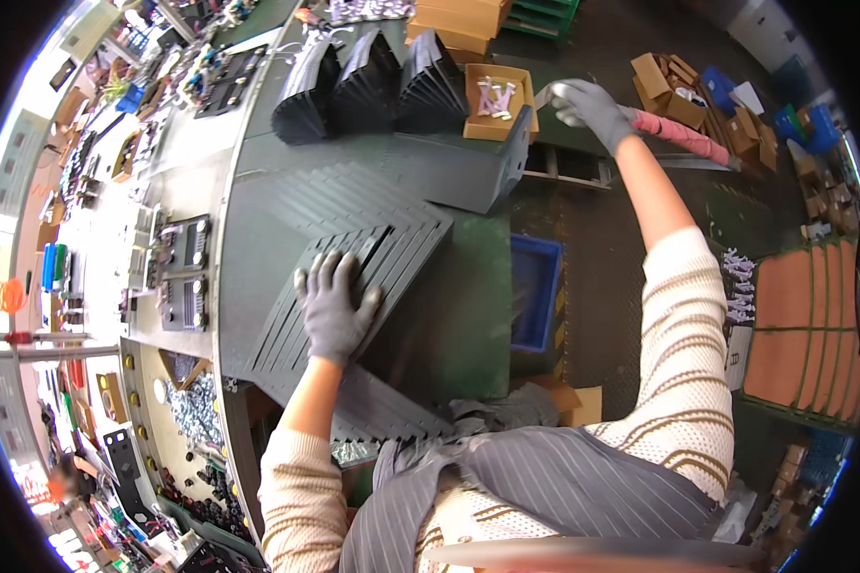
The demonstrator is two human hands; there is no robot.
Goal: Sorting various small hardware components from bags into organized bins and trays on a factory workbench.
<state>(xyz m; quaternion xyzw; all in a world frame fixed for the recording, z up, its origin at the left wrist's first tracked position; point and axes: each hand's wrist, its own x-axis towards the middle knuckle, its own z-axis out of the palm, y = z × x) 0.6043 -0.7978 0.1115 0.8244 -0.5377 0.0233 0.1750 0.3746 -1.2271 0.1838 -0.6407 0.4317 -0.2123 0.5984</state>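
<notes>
My left hand (333,311), in a grey glove, rests with spread fingers on a fanned stack of dark metal panels (401,268) on the green-topped workbench. My right hand (584,107), also gloved, is raised past the far right edge of the bench with its fingers curled. A thin grey strip (543,96) meets its fingertips; whether the fingers grip it is unclear. Just left of that hand lies a bent dark panel (466,168) with an upright flange. Another dark panel (394,405) lies below my left wrist.
Three stacks of dark panels (369,82) stand at the back, beside an open cardboard box (500,129) with white-and-purple parts. A blue bin (536,294) sits low right of the bench. A pink-wrapped bar (681,136) passes behind my right wrist. Small parts (193,408) cover a left-hand bench.
</notes>
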